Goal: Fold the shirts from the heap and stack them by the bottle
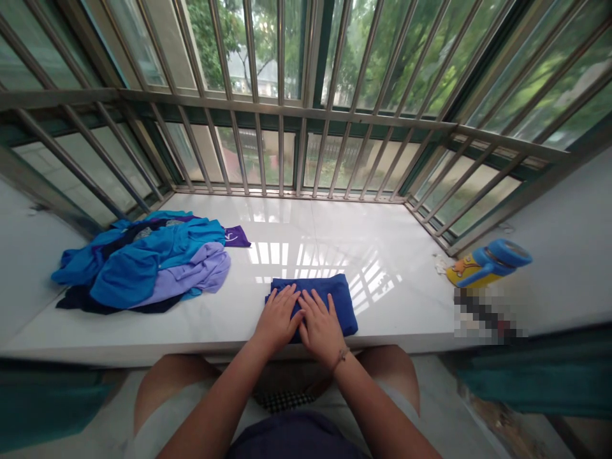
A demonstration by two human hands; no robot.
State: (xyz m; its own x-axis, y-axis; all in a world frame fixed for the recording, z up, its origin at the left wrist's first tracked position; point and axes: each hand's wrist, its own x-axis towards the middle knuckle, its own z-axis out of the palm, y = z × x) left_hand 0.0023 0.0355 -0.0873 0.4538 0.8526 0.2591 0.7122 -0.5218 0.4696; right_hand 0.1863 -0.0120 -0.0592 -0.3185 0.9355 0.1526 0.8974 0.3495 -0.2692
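Observation:
A dark blue garment [343, 306], folded into a flat rectangle, lies near the front edge of the white sill. My left hand [280, 317] rests flat on its left part with the fingers stretched out. Beside it, my right hand [320, 322] presses flat on the middle of the cloth, fingers spread. The thumbs of both hands come together over the fabric. Neither hand grips anything. What kind of garment it is cannot be seen in its folded state.
A loose heap of blue, lilac and black clothes [138, 271] lies on the left, with a purple piece [236, 236] poking out behind. At the right wall a blue and yellow bottle [490, 262] leans beside a blurred-out patch. Metal window bars [296, 153] close off the sill's back.

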